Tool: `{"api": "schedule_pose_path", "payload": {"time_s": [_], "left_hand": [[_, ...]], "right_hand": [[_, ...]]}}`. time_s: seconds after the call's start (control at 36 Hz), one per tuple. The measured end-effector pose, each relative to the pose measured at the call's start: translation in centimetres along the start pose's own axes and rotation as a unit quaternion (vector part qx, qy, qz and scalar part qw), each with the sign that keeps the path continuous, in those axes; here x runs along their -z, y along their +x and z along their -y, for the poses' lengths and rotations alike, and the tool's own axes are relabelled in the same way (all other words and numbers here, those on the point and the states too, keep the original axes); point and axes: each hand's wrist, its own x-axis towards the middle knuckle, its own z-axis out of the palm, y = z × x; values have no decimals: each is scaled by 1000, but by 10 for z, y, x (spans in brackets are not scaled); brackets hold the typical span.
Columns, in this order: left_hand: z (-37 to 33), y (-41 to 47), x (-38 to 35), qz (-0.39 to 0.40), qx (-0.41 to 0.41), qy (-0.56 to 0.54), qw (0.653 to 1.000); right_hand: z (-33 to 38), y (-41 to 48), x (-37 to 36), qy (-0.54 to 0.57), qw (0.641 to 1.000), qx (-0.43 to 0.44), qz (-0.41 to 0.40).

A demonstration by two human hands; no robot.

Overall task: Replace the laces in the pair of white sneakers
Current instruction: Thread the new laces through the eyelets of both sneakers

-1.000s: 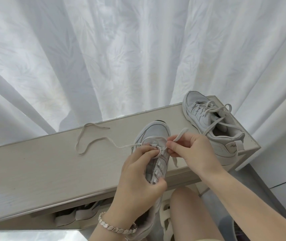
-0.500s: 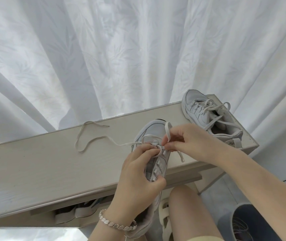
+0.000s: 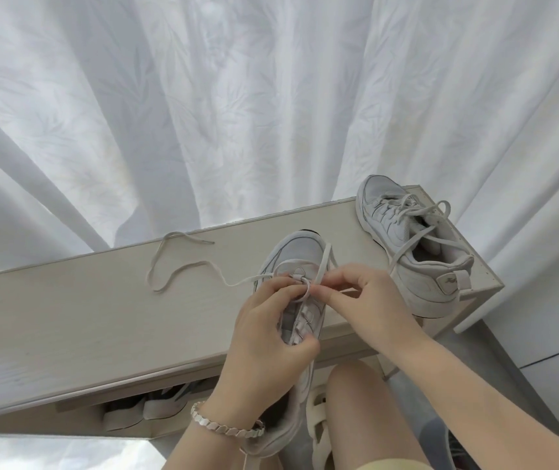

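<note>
- Right hand (image 3: 369, 307) pinches lace (image 3: 324, 266) tip, fingers together, at a toe-end eyelet.
- Left hand (image 3: 268, 337) clamps shoe (image 3: 300, 252), toe on bench (image 3: 101, 317).
- We feed the tip straight, pull slack evenly, avoid twists.
- Other shoe (image 3: 407, 239) on the bench's right end.

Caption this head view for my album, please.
Left hand holds a white sneaker propped on the cabinet; right hand pinches its lace; the second sneaker sits nearby.
</note>
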Motion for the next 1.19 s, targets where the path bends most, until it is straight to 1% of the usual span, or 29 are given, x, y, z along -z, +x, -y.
{"api": "schedule_pose_path", "payload": {"time_s": [0.06, 0.11, 0.17, 0.22, 0.33, 0.42, 0.5, 0.58, 0.64, 0.69, 0.78, 0.81, 0.89, 0.94, 1.0, 1.06, 1.11, 1.14, 1.19], "left_hand": [[-1, 2, 1, -9, 3, -22, 1000], [-2, 5, 1, -16, 6, -48, 999], [-1, 7, 3, -11, 17, -67, 998], [2, 9, 6, 4, 30, -71, 997], [4, 12, 7, 12, 40, -69, 997], [3, 14, 8, 10, 40, -70, 997], [2, 15, 7, 27, 38, -66, 997], [4, 18, 7, 37, 42, -55, 997], [6, 21, 8, 43, 48, -55, 996], [7, 25, 10, 42, 55, -61, 996], [8, 28, 11, 30, 67, -67, 995], [9, 29, 10, 23, 69, -67, 995], [6, 30, 5, 2, 68, -74, 995], [5, 29, 2, -9, 67, -74, 995], [5, 29, 1, -19, 69, -71, 995], [5, 30, 1, -26, 75, -66, 995], [5, 32, 1, -22, 81, -59, 995], [4, 33, 0, -18, 84, -53, 995], [3, 36, -1, -20, 91, -43, 995]], "right_hand": [[-3, -4, -1, -22, 999, 26, 12], [-4, -7, 0, -66, 995, 74, -9], [-5, -8, 2, -129, 978, 160, -40], [-7, -4, 3, -181, 958, 220, -24], [-7, 11, 5, -264, 931, 242, 66], [-5, 21, 8, -302, 909, 268, 101], [4, 30, 16, -332, 892, 271, 141], [11, 39, 18, -386, 856, 295, 178], [13, 44, 15, -417, 826, 342, 167], [12, 47, 10, -439, 800, 384, 139], [2, 49, 4, -449, 779, 427, 96], [-3, 49, 3, -439, 783, 433, 80], [-22, 45, 1, -386, 816, 429, 19], [-29, 40, -2, -342, 830, 441, -23], [-31, 36, -6, -301, 842, 446, -46], [-26, 29, -10, -246, 870, 425, -41], [-11, 16, -12, -141, 921, 363, -9], [-2, 10, -12, -84, 938, 336, 2], [15, 0, -10, -3, 948, 319, 0]]}}
